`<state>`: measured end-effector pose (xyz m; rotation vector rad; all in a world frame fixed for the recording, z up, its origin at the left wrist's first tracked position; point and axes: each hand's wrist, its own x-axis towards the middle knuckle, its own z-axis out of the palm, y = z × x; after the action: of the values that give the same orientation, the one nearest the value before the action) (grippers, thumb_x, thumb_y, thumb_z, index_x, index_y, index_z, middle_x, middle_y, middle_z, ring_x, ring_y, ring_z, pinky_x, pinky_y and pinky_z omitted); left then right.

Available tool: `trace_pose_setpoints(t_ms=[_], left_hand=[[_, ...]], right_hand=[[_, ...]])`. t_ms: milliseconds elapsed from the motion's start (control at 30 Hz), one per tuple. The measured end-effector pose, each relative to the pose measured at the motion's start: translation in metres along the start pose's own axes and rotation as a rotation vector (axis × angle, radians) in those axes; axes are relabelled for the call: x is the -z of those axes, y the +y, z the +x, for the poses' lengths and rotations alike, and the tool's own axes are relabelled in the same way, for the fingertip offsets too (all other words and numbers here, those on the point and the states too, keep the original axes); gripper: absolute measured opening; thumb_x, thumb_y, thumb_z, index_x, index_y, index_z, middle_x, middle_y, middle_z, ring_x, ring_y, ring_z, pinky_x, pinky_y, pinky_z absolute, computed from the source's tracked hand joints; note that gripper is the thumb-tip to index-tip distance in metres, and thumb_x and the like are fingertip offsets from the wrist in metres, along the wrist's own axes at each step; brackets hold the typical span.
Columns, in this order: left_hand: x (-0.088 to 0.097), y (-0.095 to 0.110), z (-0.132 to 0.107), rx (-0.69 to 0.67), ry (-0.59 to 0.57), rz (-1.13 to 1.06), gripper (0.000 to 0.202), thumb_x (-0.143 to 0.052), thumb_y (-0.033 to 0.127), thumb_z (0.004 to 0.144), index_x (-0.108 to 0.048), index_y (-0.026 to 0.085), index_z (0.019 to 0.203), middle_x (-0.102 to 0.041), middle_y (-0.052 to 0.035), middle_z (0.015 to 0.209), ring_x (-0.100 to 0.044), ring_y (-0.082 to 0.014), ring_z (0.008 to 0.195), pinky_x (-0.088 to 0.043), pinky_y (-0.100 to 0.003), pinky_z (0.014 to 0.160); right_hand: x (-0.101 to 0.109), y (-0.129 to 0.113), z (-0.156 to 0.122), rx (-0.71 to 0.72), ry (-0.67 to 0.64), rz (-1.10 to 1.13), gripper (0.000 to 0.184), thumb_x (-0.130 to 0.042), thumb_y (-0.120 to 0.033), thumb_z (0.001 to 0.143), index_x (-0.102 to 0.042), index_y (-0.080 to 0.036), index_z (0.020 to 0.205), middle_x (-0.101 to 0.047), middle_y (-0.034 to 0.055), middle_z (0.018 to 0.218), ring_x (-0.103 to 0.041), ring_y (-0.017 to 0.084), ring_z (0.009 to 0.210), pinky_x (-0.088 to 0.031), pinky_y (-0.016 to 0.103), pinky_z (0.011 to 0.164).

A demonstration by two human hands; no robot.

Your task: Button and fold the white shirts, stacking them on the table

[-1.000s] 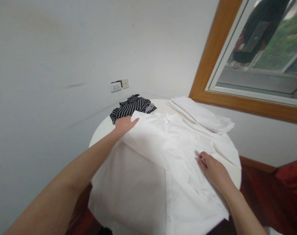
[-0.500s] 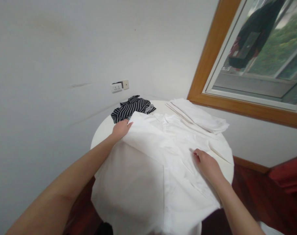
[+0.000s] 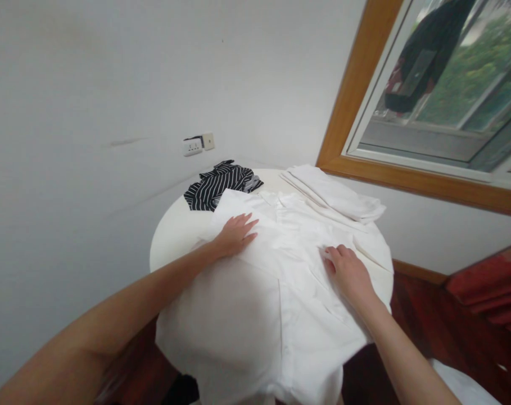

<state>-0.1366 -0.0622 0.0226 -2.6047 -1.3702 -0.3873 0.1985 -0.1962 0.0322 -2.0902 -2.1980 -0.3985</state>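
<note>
A white shirt is spread over the round table and hangs over its near edge. One side is folded across the middle, and a placket runs down the centre. My left hand lies on the folded part with its fingers spread, holding nothing. On the shirt's right side, my right hand has curled fingers that pinch a small crease of the cloth. The fingertips are partly hidden behind the hand.
A black-and-white striped garment lies crumpled at the back left of the white table. Folded white cloth rests at the back right. A wall with a socket and a wood-framed window stand behind. White fabric shows low at the right.
My left hand has let go of the shirt's folded corner and moved right, opening flat onto the cloth. My right hand stays at nearly the same spot. The view has shifted slightly.
</note>
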Motion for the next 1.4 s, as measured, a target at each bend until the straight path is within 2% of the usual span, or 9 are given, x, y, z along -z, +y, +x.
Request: trace_pose_setpoints(t_ms=[133,400,500,600,733,833,1000,1167,1400], left_hand=[[-0.012,0.010,-0.005,0.065,-0.164,-0.028,0.056,-0.027,0.053,0.095,-0.037,0.027,0.144,-0.031,-0.0082,0.154,-0.028,-0.0272,0.141,-0.020,-0.050,0.114],[-0.006,0.009,-0.007,0.072,-0.209,-0.058,0.058,-0.027,0.056,0.095,-0.033,0.030,0.146,-0.026,-0.0067,0.156,-0.022,-0.0265,0.144,-0.013,-0.053,0.115],[-0.005,0.008,-0.008,0.071,-0.211,-0.056,0.057,-0.028,0.055,0.095,-0.033,0.030,0.146,-0.026,-0.0060,0.156,-0.021,-0.0262,0.144,-0.012,-0.052,0.115],[-0.001,0.014,-0.003,0.054,-0.208,-0.034,0.057,-0.031,0.053,0.095,-0.037,0.026,0.144,-0.028,-0.0091,0.155,-0.023,-0.0283,0.143,-0.013,-0.055,0.114],[-0.002,0.035,0.016,-0.075,-0.128,-0.044,0.052,-0.030,0.049,0.096,-0.046,0.023,0.138,-0.037,-0.0091,0.151,-0.028,-0.0261,0.141,-0.017,-0.051,0.115],[-0.013,0.050,0.028,-0.138,-0.091,-0.070,0.051,-0.030,0.046,0.097,-0.045,0.023,0.140,-0.040,-0.0085,0.149,-0.034,-0.0247,0.139,-0.023,-0.046,0.114],[-0.026,0.050,0.031,-0.189,-0.113,-0.091,0.051,-0.029,0.041,0.097,-0.039,0.025,0.144,-0.034,-0.0080,0.153,-0.031,-0.0262,0.140,-0.024,-0.047,0.114],[-0.026,0.045,0.030,-0.161,-0.134,-0.115,0.058,-0.030,0.055,0.094,-0.035,0.029,0.146,-0.029,-0.0066,0.155,-0.027,-0.0274,0.142,-0.019,-0.050,0.115],[-0.026,0.047,0.030,-0.154,-0.169,-0.135,0.073,-0.031,0.070,0.087,-0.029,0.029,0.148,-0.025,-0.0070,0.156,-0.021,-0.0278,0.144,-0.012,-0.051,0.116]], right_hand=[[-0.002,0.000,-0.002,-0.032,-0.081,-0.012,0.025,-0.036,-0.032,0.099,-0.050,-0.018,0.114,-0.065,0.0088,0.095,-0.064,0.021,0.082,-0.038,0.027,0.058],[-0.016,0.016,-0.006,-0.005,-0.097,0.014,0.029,-0.031,-0.040,0.100,-0.046,-0.016,0.106,-0.066,0.0055,0.072,-0.065,0.020,0.063,-0.029,0.025,0.048],[-0.013,0.020,-0.007,0.014,-0.061,0.037,0.028,-0.034,-0.037,0.099,-0.049,-0.015,0.110,-0.067,0.0089,0.085,-0.064,0.021,0.072,-0.036,0.026,0.055],[-0.001,0.019,-0.001,0.059,0.009,0.051,0.028,-0.041,-0.030,0.096,-0.053,-0.016,0.118,-0.063,0.0131,0.106,-0.060,0.025,0.096,-0.044,0.031,0.075],[0.014,-0.009,0.024,0.201,0.013,0.225,0.032,-0.040,-0.021,0.094,-0.062,-0.016,0.116,-0.062,0.0125,0.116,-0.054,0.024,0.109,-0.042,0.036,0.094],[0.007,-0.049,0.044,0.346,0.004,0.419,0.038,-0.033,-0.020,0.096,-0.062,-0.014,0.120,-0.057,0.0128,0.130,-0.052,0.021,0.118,-0.039,0.034,0.103],[-0.018,-0.089,0.046,0.385,-0.036,0.460,0.054,-0.029,-0.044,0.099,-0.038,-0.017,0.145,-0.033,0.0124,0.152,-0.026,0.025,0.142,-0.023,0.049,0.114],[-0.015,-0.071,0.024,0.376,-0.143,0.401,0.066,-0.023,-0.061,0.095,-0.025,-0.024,0.151,-0.017,0.0080,0.158,-0.012,0.026,0.146,-0.010,0.053,0.117],[-0.004,-0.035,0.000,0.430,-0.156,0.387,0.059,-0.028,-0.056,0.097,-0.029,-0.028,0.149,-0.015,0.0053,0.158,-0.010,0.023,0.146,-0.013,0.049,0.118]])
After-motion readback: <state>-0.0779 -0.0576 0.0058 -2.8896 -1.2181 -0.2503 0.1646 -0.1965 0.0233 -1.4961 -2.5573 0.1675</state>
